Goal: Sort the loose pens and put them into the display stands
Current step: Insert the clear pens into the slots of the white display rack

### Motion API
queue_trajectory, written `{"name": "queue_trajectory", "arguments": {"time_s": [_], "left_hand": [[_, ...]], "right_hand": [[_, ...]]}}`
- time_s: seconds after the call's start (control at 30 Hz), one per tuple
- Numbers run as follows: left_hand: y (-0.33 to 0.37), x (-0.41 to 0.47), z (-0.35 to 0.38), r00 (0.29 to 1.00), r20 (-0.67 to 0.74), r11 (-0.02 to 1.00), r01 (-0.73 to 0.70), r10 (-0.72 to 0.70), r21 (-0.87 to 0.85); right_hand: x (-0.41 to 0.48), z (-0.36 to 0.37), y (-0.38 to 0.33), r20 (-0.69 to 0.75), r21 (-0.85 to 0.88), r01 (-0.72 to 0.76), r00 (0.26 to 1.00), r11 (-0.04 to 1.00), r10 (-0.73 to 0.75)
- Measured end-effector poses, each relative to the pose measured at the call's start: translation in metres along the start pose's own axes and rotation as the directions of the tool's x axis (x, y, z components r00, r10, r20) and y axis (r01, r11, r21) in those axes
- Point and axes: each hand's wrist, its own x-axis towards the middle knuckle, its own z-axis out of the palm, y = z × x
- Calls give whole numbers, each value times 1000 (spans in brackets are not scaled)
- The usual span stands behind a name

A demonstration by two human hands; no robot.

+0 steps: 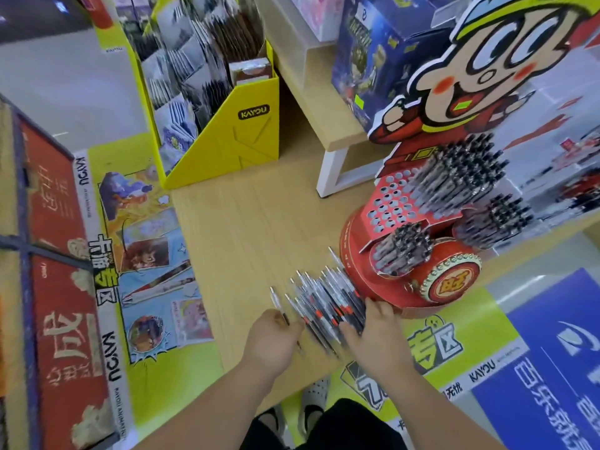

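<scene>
My left hand (274,336) pinches one pen (276,297), my right hand (373,332) curls over the loose pens (328,303) between them: light, slick barrels, likely best gripped mid-length

1 open lane: bare wooden tabletop (256,222) between yellow card box (233,134), rear left, and red display stand (352,248), right. Loose pens (324,303) piled against stand's near-left base obstruct that side. White shelf leg (332,170) closes rear right. Stand's top tier: vacant holes (391,206) left, packed pens (454,180) right.
</scene>
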Motion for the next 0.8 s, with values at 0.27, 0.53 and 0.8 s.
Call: {"name": "queue_trajectory", "arguments": {"time_s": [0.27, 0.53, 0.8], "left_hand": [[10, 9, 29, 997, -75, 982, -4, -10, -189], [15, 22, 28, 976, -217, 982, -28, -13, -186], [24, 45, 2, 965, -260, 990, -66, 32, -123]], "right_hand": [[9, 0, -9, 6, -43, 81, 997, 996, -81], [26, 0, -25, 38, 0, 137, 990, 991, -137], [38, -5, -48, 49, 213, 133, 988, 968, -147]]}}
